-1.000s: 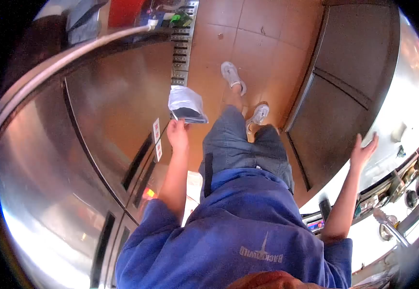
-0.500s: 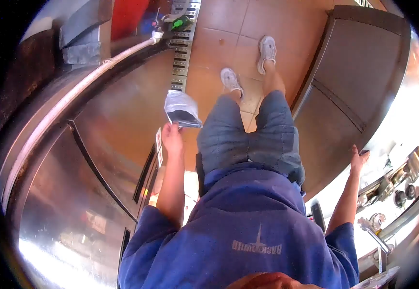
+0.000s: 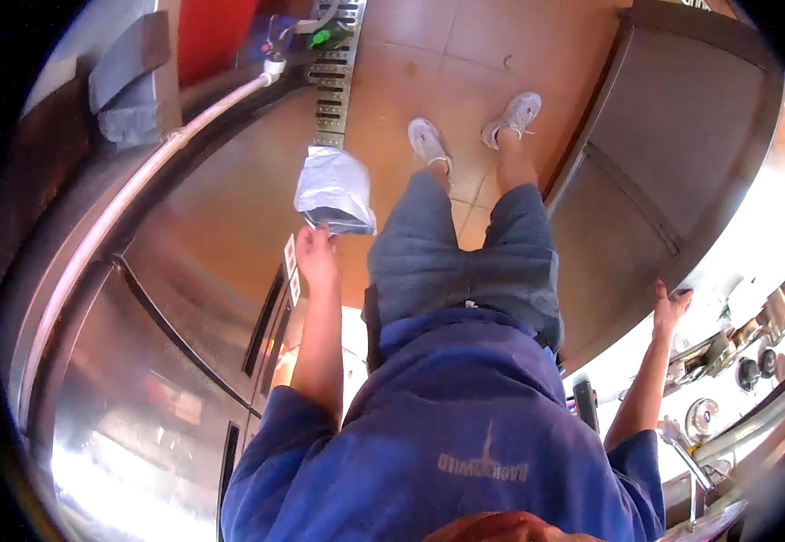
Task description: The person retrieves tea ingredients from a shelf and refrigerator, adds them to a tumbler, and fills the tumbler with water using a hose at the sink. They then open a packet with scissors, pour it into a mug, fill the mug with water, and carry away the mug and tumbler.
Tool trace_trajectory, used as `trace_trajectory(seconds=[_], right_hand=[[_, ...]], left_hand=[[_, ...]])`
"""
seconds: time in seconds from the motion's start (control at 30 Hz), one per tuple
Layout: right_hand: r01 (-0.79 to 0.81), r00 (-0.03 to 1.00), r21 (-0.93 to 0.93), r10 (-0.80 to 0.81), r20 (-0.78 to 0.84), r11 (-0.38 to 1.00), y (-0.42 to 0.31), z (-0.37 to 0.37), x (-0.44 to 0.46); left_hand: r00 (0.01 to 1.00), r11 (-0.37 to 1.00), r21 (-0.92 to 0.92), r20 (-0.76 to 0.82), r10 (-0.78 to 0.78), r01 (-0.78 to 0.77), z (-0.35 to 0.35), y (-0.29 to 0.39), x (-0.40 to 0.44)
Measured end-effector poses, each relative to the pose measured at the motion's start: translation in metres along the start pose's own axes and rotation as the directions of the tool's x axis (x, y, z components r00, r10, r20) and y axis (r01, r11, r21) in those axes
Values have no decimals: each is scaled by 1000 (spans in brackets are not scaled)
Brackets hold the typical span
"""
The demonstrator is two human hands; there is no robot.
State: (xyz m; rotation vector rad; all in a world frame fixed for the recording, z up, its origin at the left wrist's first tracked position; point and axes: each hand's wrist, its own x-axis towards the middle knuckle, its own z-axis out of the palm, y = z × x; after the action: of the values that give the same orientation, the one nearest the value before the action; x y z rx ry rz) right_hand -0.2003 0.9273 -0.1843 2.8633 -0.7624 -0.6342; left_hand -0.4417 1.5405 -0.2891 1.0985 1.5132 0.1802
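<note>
My left hand (image 3: 319,255) pinches the rim of a white bag (image 3: 336,181) between thumb and fingers. Its mouth faces my body and shows a dark grey inside; whether anything is in it I cannot make out. Out to my right, my right hand (image 3: 670,312) is at the edge of the steel counter (image 3: 708,244), with thumb and fingers apart and nothing visible in them. Whether it touches the edge I cannot tell.
Steel cabinet doors (image 3: 176,334) run along my left, with a pale pipe (image 3: 153,163) above them. A metal drain grate (image 3: 331,104) and a green bottle (image 3: 329,36) lie ahead on the tiled floor (image 3: 410,77). Pans and fittings (image 3: 704,417) fill the right side.
The white bag has swung a little forward and left and looks wider. My feet have shifted in a step, and my right hand has stayed at the counter edge.
</note>
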Motion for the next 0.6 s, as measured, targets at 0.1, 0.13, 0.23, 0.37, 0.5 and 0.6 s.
trace_trajectory(seconds=[0.1,0.13,0.23,0.37,0.5,0.6], right_hand=[[26,1000,7,-26,10,1000,-2,-3,-6],[38,999,7,-37,-7,999,4,1,-2],[58,998,-8,-58,3,998,12,2,3],[106,991,-110,-115,-74,988,13,5,3],[83,995,-102,-88,-49,991,9,3,-1],[76,996,-124,-82,-43,989,-1,4,6]], left_hand=[[997,999,38,74,28,-31,6,-10,4],[997,1000,10,81,2,-3,9,-12,4],[997,999,41,71,2,-5,18,-15,3],[997,998,61,72,12,-17,29,-9,-3],[987,999,1,149,52,-53,26,-3,0],[986,994,-12,131,108,-107,34,10,0]])
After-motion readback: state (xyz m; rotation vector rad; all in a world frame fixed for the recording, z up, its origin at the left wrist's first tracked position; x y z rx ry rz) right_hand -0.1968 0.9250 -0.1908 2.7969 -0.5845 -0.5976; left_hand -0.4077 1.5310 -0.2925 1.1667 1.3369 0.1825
